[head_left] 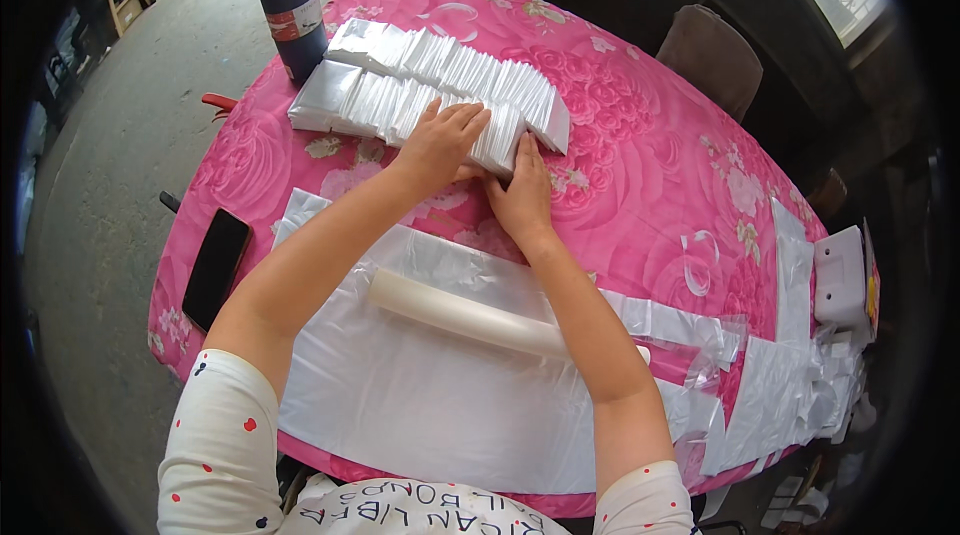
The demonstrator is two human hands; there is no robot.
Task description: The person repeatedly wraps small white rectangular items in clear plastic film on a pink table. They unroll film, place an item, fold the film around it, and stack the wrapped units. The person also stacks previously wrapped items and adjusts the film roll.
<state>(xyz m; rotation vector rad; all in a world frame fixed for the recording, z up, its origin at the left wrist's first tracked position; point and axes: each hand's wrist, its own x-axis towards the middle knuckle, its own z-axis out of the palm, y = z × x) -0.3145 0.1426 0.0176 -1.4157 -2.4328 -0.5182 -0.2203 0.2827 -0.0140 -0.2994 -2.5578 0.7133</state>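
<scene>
Two long rows of folded white plastic packets lie side by side toward the back of the table. Along the near row point(380, 103), my left hand point(443, 143) rests with its fingers stretched over the packets' top edges. At that row's right end, my right hand point(523, 193) presses against the last packets, its fingers pointing up along their face. The far row point(450, 65) runs just behind, untouched. Below my forearms, a white tube-like roll point(465, 317) lies across a wide stack of white plastic sheets point(430, 395).
A pink flowered cloth covers the table point(640, 185). At the back left stands a dark flask point(292, 15); a black phone point(217, 268) lies near the left edge. More plastic sheets point(765, 395) and a white box point(840, 277) are at the right. A chair point(708, 57) stands behind.
</scene>
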